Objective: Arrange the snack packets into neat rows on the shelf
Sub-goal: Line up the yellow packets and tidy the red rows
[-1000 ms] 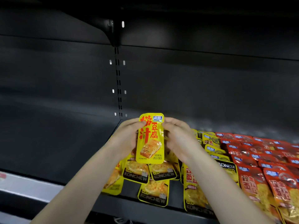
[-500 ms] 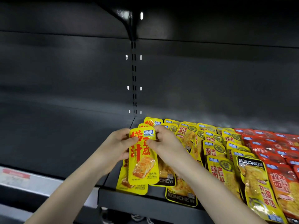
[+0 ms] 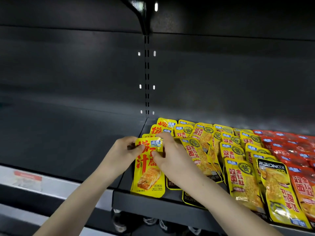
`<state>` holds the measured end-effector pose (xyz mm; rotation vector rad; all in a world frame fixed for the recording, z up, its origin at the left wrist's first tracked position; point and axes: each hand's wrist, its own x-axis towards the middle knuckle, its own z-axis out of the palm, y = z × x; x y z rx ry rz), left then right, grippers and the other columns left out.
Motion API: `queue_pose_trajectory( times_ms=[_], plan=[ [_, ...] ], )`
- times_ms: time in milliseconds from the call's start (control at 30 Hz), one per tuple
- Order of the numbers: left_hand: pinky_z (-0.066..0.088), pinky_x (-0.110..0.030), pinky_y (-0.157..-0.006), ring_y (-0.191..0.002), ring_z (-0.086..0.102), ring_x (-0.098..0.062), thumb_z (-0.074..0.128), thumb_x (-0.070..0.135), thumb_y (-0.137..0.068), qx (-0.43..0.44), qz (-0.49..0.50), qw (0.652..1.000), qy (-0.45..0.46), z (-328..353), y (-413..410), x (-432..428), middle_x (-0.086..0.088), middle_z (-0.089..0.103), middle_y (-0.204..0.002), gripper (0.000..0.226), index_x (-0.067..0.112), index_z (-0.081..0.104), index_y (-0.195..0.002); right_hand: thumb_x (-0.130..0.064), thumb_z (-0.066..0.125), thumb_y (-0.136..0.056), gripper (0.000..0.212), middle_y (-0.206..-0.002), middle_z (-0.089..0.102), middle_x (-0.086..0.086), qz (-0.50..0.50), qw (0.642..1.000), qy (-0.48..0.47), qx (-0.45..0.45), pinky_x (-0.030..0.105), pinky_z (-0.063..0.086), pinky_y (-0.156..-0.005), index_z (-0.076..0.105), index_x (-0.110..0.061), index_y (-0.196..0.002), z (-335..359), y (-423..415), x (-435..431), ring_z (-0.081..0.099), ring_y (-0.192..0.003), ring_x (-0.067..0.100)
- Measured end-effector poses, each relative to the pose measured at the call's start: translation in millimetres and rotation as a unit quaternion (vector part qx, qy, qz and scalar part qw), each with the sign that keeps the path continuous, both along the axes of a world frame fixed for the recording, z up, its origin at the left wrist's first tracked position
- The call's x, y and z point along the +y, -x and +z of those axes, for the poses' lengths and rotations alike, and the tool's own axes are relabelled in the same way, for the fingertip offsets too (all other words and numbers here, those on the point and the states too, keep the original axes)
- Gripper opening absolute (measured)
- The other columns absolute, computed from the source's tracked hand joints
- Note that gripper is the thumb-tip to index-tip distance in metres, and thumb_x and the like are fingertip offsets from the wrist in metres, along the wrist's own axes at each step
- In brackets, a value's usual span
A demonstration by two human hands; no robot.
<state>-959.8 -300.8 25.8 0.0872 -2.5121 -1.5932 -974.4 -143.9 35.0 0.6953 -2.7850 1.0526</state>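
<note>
A yellow tofu snack packet [image 3: 148, 178] with red characters lies at the front left corner of the dark shelf [image 3: 163, 206]. My left hand [image 3: 122, 150] pinches its top left corner and my right hand [image 3: 170, 154] pinches its top right edge. Its lower end reaches the shelf's front lip. Behind it more tofu packets [image 3: 164, 126] line up toward the back. To the right lie rows of yellow tripe packets [image 3: 238, 178], overlapping like tiles. My right forearm hides some packets near the front.
Red packets [image 3: 293, 150] fill the shelf's right side. One yellow packet [image 3: 279, 189] lies upside down at the front right. The neighbouring shelf bay [image 3: 68, 137] on the left holds nothing; its front rail carries a price label [image 3: 27, 178]. A slotted upright [image 3: 147, 74] divides the bays.
Both hands have lowered the yellow tofu packet from upright in the air down onto the front left of the shelf. The view has shifted left and down, showing more packets at right.
</note>
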Motion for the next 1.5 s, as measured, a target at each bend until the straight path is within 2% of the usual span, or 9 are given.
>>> queue_pose_trajectory(
  times_ms=[133,267,467,700,800,933,1033,1233,1500],
  plan=[
    [0.037,-0.010,-0.053,-0.053,0.053,0.005,0.058,0.018,-0.092,-0.012,-0.005,1.000,0.009,-1,-2,1,0.015,0.059,-0.055,0.027,0.018,0.059,-0.065,-0.029,0.049,-0.095,0.045,-0.064,0.028,-0.013,0.001,0.998,-0.031,0.054,0.027,0.025,-0.051,0.032,-0.020,-0.135,-3,-5,4,0.038,-0.060,0.012],
    [0.040,-0.026,-0.060,-0.059,0.048,-0.010,0.051,0.031,-0.095,-0.010,0.006,1.000,0.028,-4,-2,1,-0.001,0.048,-0.059,0.042,0.002,0.050,-0.064,-0.028,0.047,-0.096,0.043,-0.068,0.037,-0.010,-0.003,0.998,-0.030,0.051,0.019,0.028,-0.044,0.035,-0.018,-0.136,-3,-6,9,0.040,-0.059,0.011],
    [0.046,-0.015,-0.058,-0.051,0.051,0.000,0.046,0.022,-0.097,-0.022,0.024,0.999,0.031,-2,0,2,0.014,0.047,-0.045,0.040,0.005,0.051,-0.061,-0.018,0.045,-0.096,0.035,-0.115,0.061,0.008,-0.017,0.999,-0.021,0.018,0.026,0.038,-0.072,0.048,-0.014,-0.131,5,7,13,0.058,-0.098,0.024],
    [0.053,-0.023,-0.081,-0.082,0.069,-0.012,0.045,0.015,-0.099,-0.083,0.003,0.989,-0.119,2,9,1,-0.008,0.074,-0.086,0.033,-0.008,0.066,-0.089,-0.015,0.050,-0.095,0.021,-0.083,0.056,-0.004,-0.005,0.998,-0.039,-0.046,0.014,0.036,-0.043,0.054,-0.017,-0.116,8,18,15,0.056,-0.063,0.016],
    [0.053,-0.027,-0.082,-0.080,0.068,-0.014,0.049,0.013,-0.097,-0.082,0.010,0.986,-0.147,6,15,4,-0.010,0.073,-0.084,0.028,-0.004,0.069,-0.085,-0.013,0.050,-0.095,0.022,-0.074,0.047,-0.009,-0.006,0.998,-0.027,-0.049,0.012,0.039,-0.048,0.054,-0.019,-0.116,10,17,14,0.061,-0.072,0.020],
    [0.053,-0.028,-0.073,-0.068,0.067,-0.014,0.055,0.010,-0.093,-0.081,0.023,0.984,-0.157,11,23,8,-0.008,0.072,-0.075,0.022,0.000,0.070,-0.081,-0.015,0.052,-0.094,0.025,-0.096,0.064,0.004,-0.005,0.999,-0.043,-0.026,0.028,0.045,-0.073,0.054,-0.017,-0.118,9,19,11,0.059,-0.092,0.020],
    [0.049,-0.026,-0.068,-0.062,0.066,-0.009,0.053,0.012,-0.094,-0.075,0.025,0.988,-0.132,10,26,7,-0.001,0.072,-0.070,0.025,0.010,0.072,-0.079,-0.016,0.053,-0.093,0.026,-0.105,0.063,0.007,-0.006,0.999,-0.050,0.002,0.028,0.041,-0.074,0.055,-0.016,-0.119,7,17,9,0.057,-0.099,0.023],
    [0.053,-0.031,-0.079,-0.082,0.067,-0.015,0.048,0.016,-0.097,-0.070,0.025,0.996,-0.049,11,25,6,-0.002,0.071,-0.087,0.026,0.016,0.070,-0.082,-0.016,0.047,-0.095,0.023,-0.097,0.057,0.006,-0.022,0.998,-0.053,0.030,0.033,0.045,-0.091,0.058,-0.012,-0.115,8,22,9,0.056,-0.099,0.022],
    [0.050,-0.025,-0.069,-0.089,0.061,-0.021,0.038,-0.003,-0.095,-0.080,0.088,0.992,-0.051,9,33,-2,-0.014,0.063,-0.101,0.026,0.011,0.059,-0.099,0.001,0.046,-0.089,0.021,-0.102,0.065,0.021,-0.077,0.991,-0.111,0.008,0.044,0.051,-0.080,0.062,0.003,-0.102,25,51,7,0.058,-0.097,0.034]
  ],
)
